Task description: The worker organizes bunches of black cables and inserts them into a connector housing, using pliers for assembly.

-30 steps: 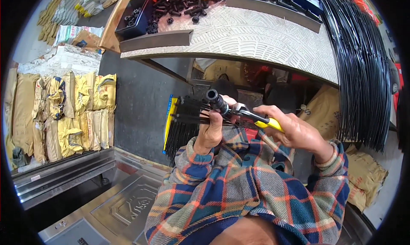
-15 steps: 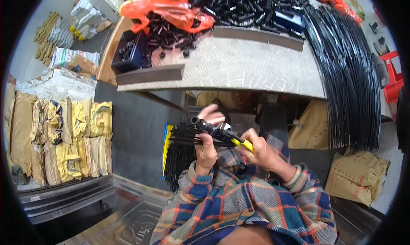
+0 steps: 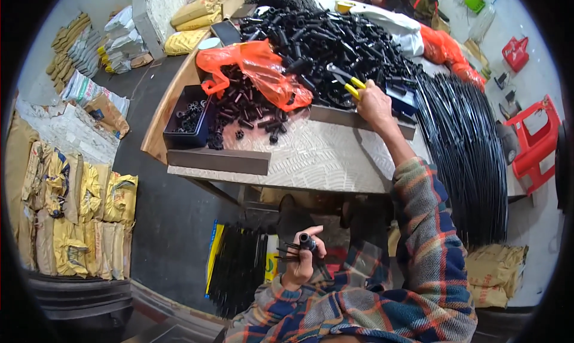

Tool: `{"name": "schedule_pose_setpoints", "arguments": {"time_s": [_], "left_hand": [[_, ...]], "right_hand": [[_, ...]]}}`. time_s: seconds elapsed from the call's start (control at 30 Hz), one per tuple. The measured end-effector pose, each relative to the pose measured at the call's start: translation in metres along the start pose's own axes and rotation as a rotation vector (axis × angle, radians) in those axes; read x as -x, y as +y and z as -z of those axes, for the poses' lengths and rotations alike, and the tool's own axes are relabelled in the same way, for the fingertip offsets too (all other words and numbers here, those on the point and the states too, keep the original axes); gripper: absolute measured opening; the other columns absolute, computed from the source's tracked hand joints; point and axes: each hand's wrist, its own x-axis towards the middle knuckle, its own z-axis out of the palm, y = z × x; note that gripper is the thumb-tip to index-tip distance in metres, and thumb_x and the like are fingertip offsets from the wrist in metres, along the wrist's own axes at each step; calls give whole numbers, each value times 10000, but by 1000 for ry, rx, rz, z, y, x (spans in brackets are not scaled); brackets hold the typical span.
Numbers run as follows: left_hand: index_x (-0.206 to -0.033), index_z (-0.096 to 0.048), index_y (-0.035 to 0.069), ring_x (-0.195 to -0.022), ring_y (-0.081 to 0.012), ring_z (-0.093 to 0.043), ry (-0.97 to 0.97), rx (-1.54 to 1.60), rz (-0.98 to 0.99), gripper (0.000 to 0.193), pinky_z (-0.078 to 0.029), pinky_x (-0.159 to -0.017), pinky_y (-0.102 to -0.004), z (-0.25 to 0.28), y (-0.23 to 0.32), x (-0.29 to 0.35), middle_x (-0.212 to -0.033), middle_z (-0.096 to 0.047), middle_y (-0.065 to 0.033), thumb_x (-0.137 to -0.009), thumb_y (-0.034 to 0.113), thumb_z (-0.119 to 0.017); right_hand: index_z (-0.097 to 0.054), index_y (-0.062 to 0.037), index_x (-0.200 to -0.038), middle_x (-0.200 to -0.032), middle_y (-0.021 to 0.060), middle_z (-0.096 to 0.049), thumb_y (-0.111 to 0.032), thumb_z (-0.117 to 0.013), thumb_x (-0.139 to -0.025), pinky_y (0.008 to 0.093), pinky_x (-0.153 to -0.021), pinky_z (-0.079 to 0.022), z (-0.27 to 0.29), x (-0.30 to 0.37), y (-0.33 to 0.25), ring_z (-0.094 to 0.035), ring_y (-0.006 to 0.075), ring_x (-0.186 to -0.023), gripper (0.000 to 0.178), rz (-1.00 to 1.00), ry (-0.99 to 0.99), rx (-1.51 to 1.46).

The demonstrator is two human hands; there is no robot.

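Red stool (image 3: 536,139); red bag (image 3: 515,55); wrapped packages (image 3: 70,247)

The pale table (image 3: 323,154) carries black tubes (image 3: 299,35), rods (image 3: 463,145) and a bin (image 3: 181,141).

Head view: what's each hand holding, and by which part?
Right hand: yellow-handled metal pliers, by the handles. Left hand: black hollow tube, below its open end; thin black rods there too, grip unclear.

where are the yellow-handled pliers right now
In the head view, the yellow-handled pliers are in the right hand, above and right of centre, by the black parts heap, right of the nearer orange plastic bag.
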Motion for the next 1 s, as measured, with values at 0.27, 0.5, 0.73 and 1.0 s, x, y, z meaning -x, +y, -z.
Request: {"name": "schedule_pose_setpoints", "arguments": {"time_s": [0.27,0.5,0.73,1.0], "left_hand": [[-1168,-444,-55,-635,-105,-509,-3,-22,22,679,-428,-588,-244,5,0,-7,-732,-559,-67,-881,556,-371],[-1168,-441,-52,-623,-112,-496,-4,-35,17,684,-416,-577,-250,5,4,0,-715,-546,-64,-878,564,-375],[-1272,-343,-92,-680,-95,-492,-24,133,19,758,-415,-656,-237,1,20,-2,-790,-559,-52,-870,545,-430],[-1220,-435,-52,-725,-78,-462,-124,61,-62,637,-370,-660,-213,-28,35,-11,-814,-496,-17,-895,495,-427]], "right_hand": [[-663,-33,-782,-903,120,-539,-256,-701,-715,390,-689,-486,-14,-14,-12,-597,280,-828,236,-57,-83,33],[-638,-30,-812,-912,127,-529,-253,-657,-752,410,-662,-483,-15,-5,-11,-591,300,-799,232,-19,-30,-4],[-551,8,-790,-766,40,-508,-143,-607,-821,248,-632,-398,36,69,-40,-500,133,-668,164,15,244,-853],[-616,5,-806,-833,76,-534,-27,-668,-747,266,-631,-422,90,224,-85,-512,187,-737,85,137,18,-1264]]}}
